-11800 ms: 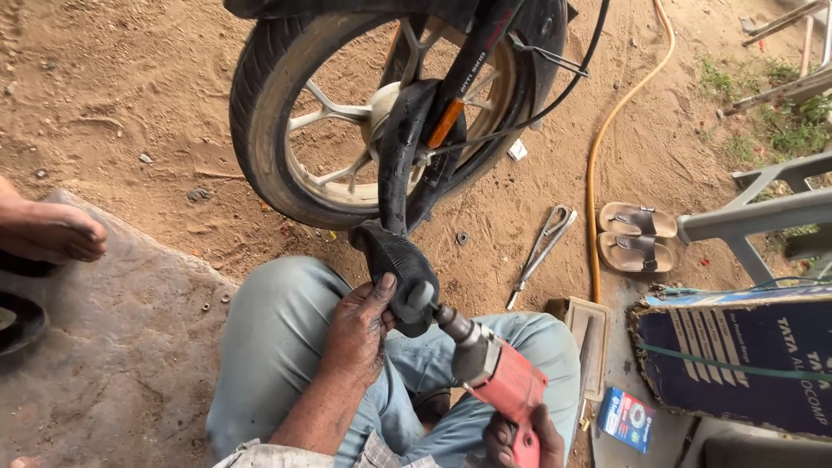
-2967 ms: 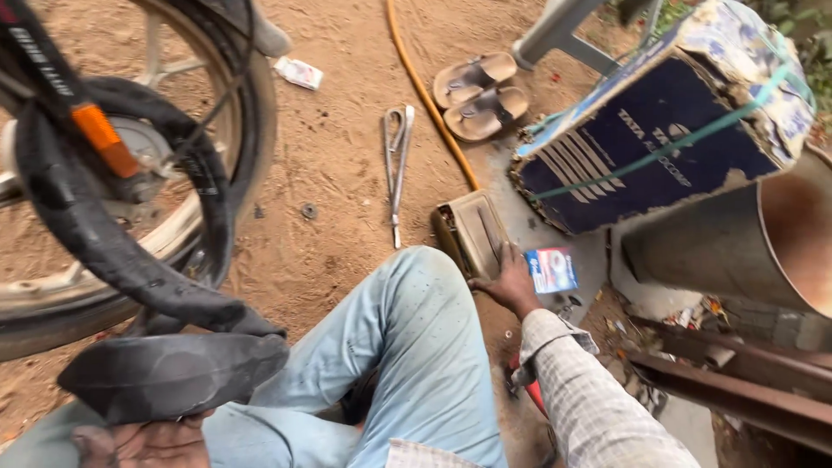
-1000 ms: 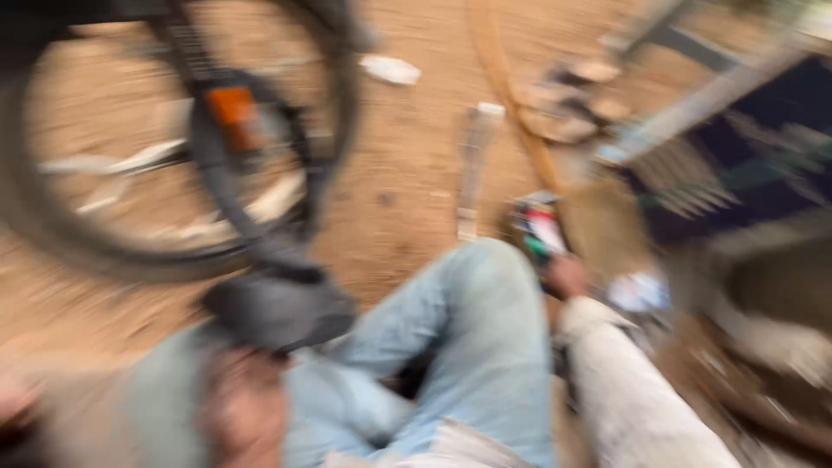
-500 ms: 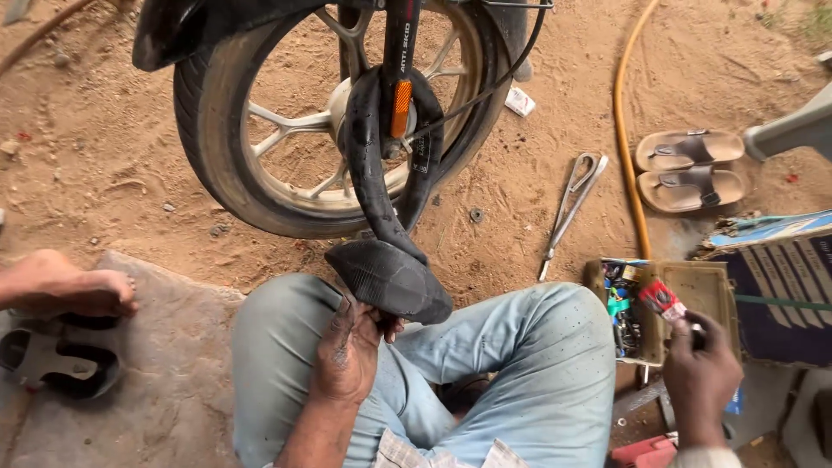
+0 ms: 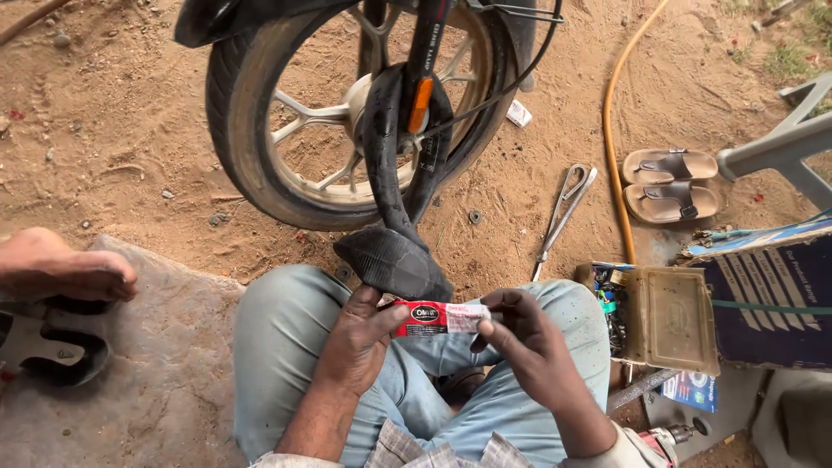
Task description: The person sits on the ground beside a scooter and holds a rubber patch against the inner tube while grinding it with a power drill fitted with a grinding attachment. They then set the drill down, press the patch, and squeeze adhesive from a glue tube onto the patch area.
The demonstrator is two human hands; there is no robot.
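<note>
A small red and white tube [image 5: 438,317] is held level between both hands above my lap. My left hand [image 5: 357,338] pinches its red end and also presses on the folded black inner tube [image 5: 394,260] resting on my knee. My right hand [image 5: 529,347] grips the tube's white end. The inner tube hangs down from the motorcycle wheel [image 5: 347,113] right in front of me.
An open tin box [image 5: 672,319] of small items sits at my right beside a blue carton [image 5: 771,299]. Long pliers [image 5: 563,212], an orange hose [image 5: 614,139] and sandals [image 5: 669,182] lie on the dirt. Another person's foot [image 5: 61,269] rests at left on a stone slab [image 5: 130,390].
My right hand has come back from the tin box with the small tube. Both hands now hold it over my lap, and the view has steadied on the wheel.
</note>
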